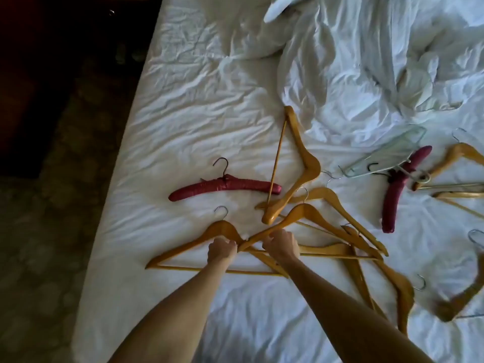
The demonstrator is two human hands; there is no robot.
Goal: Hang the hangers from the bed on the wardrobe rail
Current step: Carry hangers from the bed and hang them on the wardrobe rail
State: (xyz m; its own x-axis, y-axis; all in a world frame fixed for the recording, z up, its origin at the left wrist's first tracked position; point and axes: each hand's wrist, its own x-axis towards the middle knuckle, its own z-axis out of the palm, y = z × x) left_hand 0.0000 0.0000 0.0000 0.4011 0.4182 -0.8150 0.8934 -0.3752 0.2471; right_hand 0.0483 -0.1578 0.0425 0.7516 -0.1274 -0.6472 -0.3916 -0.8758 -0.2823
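Left hand is curled around the sloping arm of a wooden hanger lying near the bed's left edge. Right hand grips the lower arm of a second wooden hanger in the overlapping central pile. A padded red hanger lies just beyond, another well right.

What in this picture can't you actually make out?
- Wardrobe rail: nowhere in the head view.
- Floor left of the bed: too dark to tell what lies there.
- Wooden hangers at the right edge: cut off by the frame.
- Hanger at lower right: blurred.
- Fingers of the left hand and right hand: curled under, so the exact grip on the hangers is hidden.
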